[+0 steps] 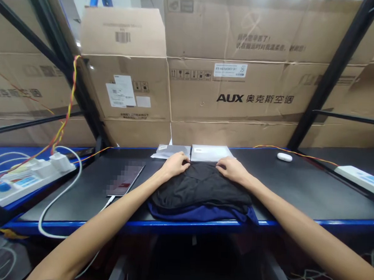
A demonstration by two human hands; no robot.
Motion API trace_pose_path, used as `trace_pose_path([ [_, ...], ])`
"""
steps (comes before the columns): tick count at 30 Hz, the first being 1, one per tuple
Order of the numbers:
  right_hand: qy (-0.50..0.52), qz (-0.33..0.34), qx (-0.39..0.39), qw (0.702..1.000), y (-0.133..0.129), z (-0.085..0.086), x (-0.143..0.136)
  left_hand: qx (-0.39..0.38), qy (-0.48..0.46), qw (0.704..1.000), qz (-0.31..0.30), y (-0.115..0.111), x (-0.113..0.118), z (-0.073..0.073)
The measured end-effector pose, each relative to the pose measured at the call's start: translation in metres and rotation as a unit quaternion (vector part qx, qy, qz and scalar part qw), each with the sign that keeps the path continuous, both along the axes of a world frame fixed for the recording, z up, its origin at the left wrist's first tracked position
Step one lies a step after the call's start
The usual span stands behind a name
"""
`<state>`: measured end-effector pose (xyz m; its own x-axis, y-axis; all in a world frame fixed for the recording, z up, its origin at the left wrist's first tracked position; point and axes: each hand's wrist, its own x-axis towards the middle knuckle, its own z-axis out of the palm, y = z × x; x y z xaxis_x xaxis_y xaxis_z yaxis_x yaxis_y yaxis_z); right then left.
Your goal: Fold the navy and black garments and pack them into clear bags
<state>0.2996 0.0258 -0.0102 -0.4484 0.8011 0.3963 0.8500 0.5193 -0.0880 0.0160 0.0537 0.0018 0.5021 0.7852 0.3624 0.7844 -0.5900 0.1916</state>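
Evenly, my left hand [175,163] and right hand [234,169] are resting, narrowly curled, at far edge of black cloth [201,190] on worktop [313,180]; can't tell if pinching; matched pull should prevent skewing

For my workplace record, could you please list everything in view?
Black cloth: 1, black, front centre
Navy cloth: 1, dark blue, under black cloth
Flat packets: 2, whitish-grey, behind black cloth
Screen device: 1, dark, table's left
Small case: 1, white, table's right rear
Power strips: 2, white, far left and far right
Cables: several, white, left and below table
Twisted wires: several, red-yellow, left and right
Table: 1, black, blue edge, centre
Cardboard: several pieces, brown, background
Frame bars: several, black, left and right
Left hand: 1, bare, at black cloth's left
Right hand: 1, bare, at black cloth's right
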Motion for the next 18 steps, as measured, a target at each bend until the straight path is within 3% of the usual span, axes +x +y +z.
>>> trace_pose_path([
  [7,0.027,-0.018,0.014,0.999,-0.009,0.007,-0.002,0.016,-0.058,0.998,-0.023,-0.009,-0.001,0.007],
  [11,0.048,-0.001,0.018,0.999,-0.023,0.012,0.003,0.019,-0.087,0.991,-0.1,-0.022,-0.009,0.016],
  [14,0.018,0.029,-0.002,0.999,-0.035,0.012,0.007,0.031,-0.059,0.984,-0.167,-0.037,-0.018,0.021],
  [18,-0.024,0.067,-0.013,0.997,-0.05,0.007,0.012,0.007,-0.017,0.981,-0.191,-0.052,-0.027,0.016],
])
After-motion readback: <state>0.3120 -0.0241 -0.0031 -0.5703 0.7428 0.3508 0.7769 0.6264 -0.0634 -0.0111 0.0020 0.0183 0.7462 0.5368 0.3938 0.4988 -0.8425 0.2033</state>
